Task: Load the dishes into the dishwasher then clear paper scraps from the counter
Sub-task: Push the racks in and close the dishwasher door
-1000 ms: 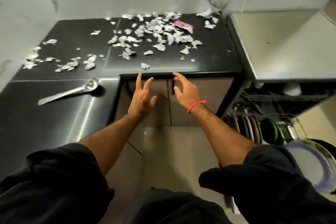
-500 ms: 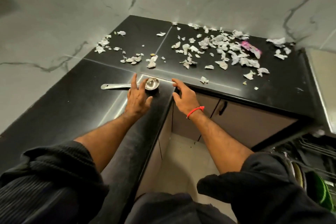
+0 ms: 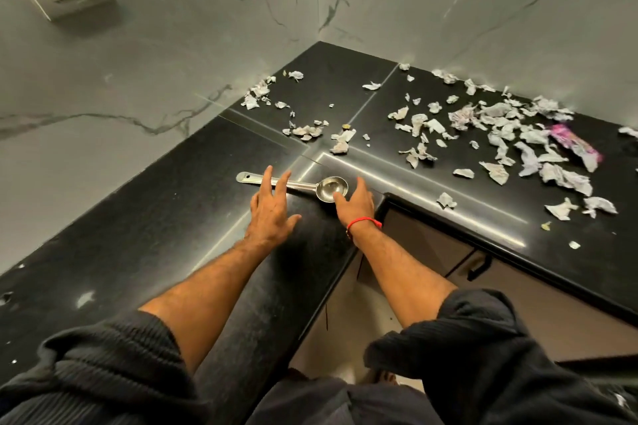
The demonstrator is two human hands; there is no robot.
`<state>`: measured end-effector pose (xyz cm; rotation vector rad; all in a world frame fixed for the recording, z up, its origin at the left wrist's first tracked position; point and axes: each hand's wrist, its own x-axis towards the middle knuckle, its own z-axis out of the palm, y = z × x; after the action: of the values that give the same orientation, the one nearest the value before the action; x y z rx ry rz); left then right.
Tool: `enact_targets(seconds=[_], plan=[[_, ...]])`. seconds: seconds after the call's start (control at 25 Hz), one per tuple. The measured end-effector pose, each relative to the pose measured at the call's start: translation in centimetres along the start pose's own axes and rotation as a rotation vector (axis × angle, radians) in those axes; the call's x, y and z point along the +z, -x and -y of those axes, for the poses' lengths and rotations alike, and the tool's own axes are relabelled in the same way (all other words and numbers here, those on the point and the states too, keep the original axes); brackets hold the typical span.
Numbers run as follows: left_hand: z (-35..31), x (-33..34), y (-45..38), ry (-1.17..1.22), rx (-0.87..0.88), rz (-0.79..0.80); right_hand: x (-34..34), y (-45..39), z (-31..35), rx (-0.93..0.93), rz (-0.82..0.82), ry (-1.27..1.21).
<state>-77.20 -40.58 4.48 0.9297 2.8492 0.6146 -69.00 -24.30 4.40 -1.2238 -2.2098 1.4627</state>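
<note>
Grips: left hand [image 3: 270, 214] spread over the ladle [image 3: 297, 185] handle; right hand [image 3: 355, 202] spread at its bowl, holding nothing.
Ladle: flat on the tabletop [image 3: 165, 217], near edge.
Risk: a glancing touch could skid it into the far-right paper scraps [image 3: 497, 134].

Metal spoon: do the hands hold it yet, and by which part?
Not held. The left hand is spread over the metal spoon handle; the right hand is at its bowl, fingers uncurled.

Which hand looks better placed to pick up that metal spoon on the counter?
Probably the right hand: its fingertips are at the metal spoon's bowl. The left hand hovers open over the handle, also close.
</note>
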Motion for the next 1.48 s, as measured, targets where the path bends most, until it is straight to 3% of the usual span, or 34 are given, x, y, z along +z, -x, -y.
enact_targets(seconds=[0.28, 0.56, 0.76, 0.88, 1.0, 1.2, 1.48], plan=[[-1.2, 1.0, -1.0, -0.020, 0.016, -0.001, 0.3, -3.0, -0.5, 0.123, 0.020, 0.061], [-2.3, -0.6, -1.0, -0.111, 0.118, -0.023, -3.8, -1.2, -2.8, -0.001, -0.145, -0.080], [-5.4, -0.3, 0.1, -0.200, 0.382, -0.108, -9.7, 3.8, -5.2, -0.120, -0.380, -0.168], [-9.8, 1.0, 2.4, -0.241, 0.591, -0.106, -14.3, 7.8, -8.7, -0.087, -0.552, -0.184], [-15.6, 3.7, 6.2, -0.161, 0.743, -0.013, -19.1, 12.5, -13.2, 0.010, -0.767, -0.310], [-25.2, 8.2, 13.1, 0.038, 0.957, 0.359, -27.4, 22.1, -20.1, 0.148, -1.004, -0.618], [-38.5, 16.3, 24.0, 0.247, 1.151, 0.632, -37.8, 34.8, -32.0, 0.287, -1.195, -0.635]])
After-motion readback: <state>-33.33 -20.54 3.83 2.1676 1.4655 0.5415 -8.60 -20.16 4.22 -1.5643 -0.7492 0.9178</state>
